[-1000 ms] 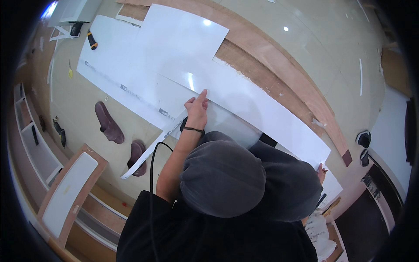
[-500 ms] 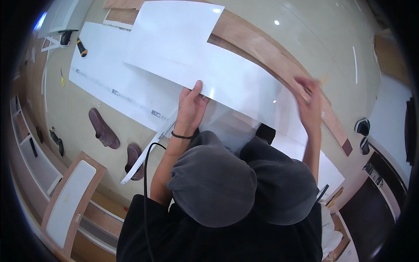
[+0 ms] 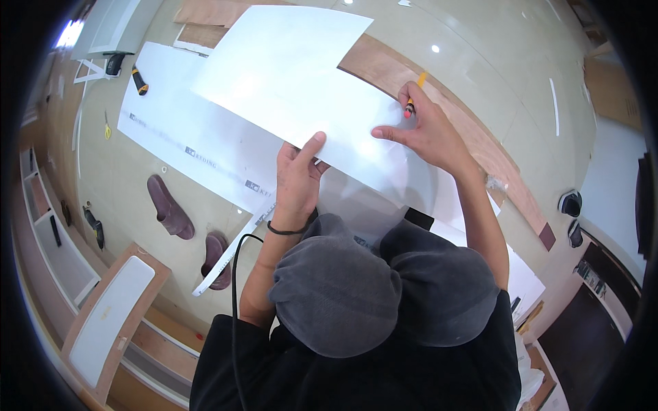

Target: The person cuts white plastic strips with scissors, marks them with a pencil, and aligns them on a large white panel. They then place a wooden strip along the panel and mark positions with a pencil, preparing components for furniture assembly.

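Observation:
A glossy white sheet (image 3: 281, 75) is raised over my lap, sloping away from me. My left hand (image 3: 299, 171) pinches its near edge, thumb on top and fingers underneath. Over the sheet's right end is my right hand (image 3: 428, 130), its curled fingers round a yellow pencil (image 3: 410, 109) with a pinkish end. The right thumb stretches out to the sheet's surface; whether it presses there I cannot tell. Beneath lies a larger white panel (image 3: 171, 103) with printed marks along its near side. A white strip (image 3: 229, 259) runs beside my left forearm.
A long wooden board (image 3: 473, 140) lies beyond the sheet. On the left are a black-and-yellow handled tool (image 3: 140, 81), yellow scissors (image 3: 107, 129) and brown slippers (image 3: 170, 209). A framed wooden panel (image 3: 113, 322) and open cabinets stand lower left. A black cable (image 3: 235, 308) passes my left arm.
My right hand has swung left from beyond the sheet's right side to over the sheet, the pencil still in its fingers. My left hand keeps its hold on the near edge.

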`<state>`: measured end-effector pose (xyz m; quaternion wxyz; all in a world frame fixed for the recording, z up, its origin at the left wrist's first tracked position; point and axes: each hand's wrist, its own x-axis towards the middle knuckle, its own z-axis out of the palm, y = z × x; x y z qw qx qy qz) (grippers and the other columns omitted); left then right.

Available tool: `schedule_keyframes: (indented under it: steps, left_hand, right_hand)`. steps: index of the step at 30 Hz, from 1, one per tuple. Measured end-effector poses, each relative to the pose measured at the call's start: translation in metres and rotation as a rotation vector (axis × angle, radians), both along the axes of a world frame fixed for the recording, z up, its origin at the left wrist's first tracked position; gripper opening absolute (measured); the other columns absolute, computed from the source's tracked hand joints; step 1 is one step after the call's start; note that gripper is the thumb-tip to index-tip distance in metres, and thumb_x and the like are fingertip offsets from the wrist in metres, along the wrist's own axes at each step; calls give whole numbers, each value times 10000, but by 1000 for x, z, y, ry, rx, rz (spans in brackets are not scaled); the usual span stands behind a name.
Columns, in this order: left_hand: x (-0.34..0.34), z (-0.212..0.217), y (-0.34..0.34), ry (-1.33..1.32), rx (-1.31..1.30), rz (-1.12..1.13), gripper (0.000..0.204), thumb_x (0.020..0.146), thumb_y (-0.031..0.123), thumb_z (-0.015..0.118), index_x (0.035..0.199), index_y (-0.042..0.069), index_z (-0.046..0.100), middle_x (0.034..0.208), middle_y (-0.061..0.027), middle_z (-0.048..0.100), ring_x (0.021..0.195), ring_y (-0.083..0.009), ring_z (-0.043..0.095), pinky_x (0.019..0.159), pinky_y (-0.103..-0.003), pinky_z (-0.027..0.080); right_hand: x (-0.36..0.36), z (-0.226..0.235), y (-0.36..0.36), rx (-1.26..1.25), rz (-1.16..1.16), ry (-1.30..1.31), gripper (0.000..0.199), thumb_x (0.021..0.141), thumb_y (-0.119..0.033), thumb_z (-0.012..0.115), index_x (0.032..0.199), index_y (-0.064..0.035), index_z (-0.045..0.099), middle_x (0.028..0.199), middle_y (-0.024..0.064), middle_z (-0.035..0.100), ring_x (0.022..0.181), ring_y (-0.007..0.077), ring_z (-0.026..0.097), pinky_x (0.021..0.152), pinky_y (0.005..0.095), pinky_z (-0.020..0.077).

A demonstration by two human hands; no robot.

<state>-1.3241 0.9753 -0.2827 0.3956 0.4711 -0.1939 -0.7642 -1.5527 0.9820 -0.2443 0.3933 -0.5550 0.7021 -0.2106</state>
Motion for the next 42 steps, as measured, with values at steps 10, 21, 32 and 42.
schedule_keyframes:
  steps: [10, 21, 32, 42]
  left_hand:
    - [8, 8, -1, 93, -62, -35, 352, 989, 138, 583, 1279, -34, 482, 1177, -153, 625, 1042, -221, 658, 840, -362, 587]
    - [-7, 4, 13, 4, -50, -152, 308, 999, 173, 573, 1222, -31, 518, 1078, -163, 670, 885, -211, 704, 735, -319, 610]
    - [-6, 11, 17, 23, -120, -130, 322, 993, 150, 587, 1250, -29, 511, 1086, -152, 655, 964, -211, 687, 754, -320, 608]
    - [1, -11, 23, 40, -151, -818, 503, 915, 188, 717, 1324, 6, 488, 1201, -158, 632, 1071, -234, 646, 859, -344, 550]
  right_hand:
    - [-4, 3, -4, -16, -4, -86, 594, 705, -470, 866, 922, -142, 421, 807, 11, 430, 751, 162, 439, 643, 290, 353]
    - [8, -6, -22, -91, -9, -24, 597, 752, -458, 828, 1042, -66, 483, 889, 96, 553, 824, 220, 543, 718, 333, 436]
    - [10, -5, -34, -133, -23, -104, 596, 757, -459, 824, 1045, -65, 480, 929, 107, 559, 840, 232, 551, 736, 354, 449]
    - [17, -4, -35, -121, -43, -120, 552, 752, -378, 838, 953, -84, 415, 835, 96, 498, 786, 220, 497, 693, 352, 431]
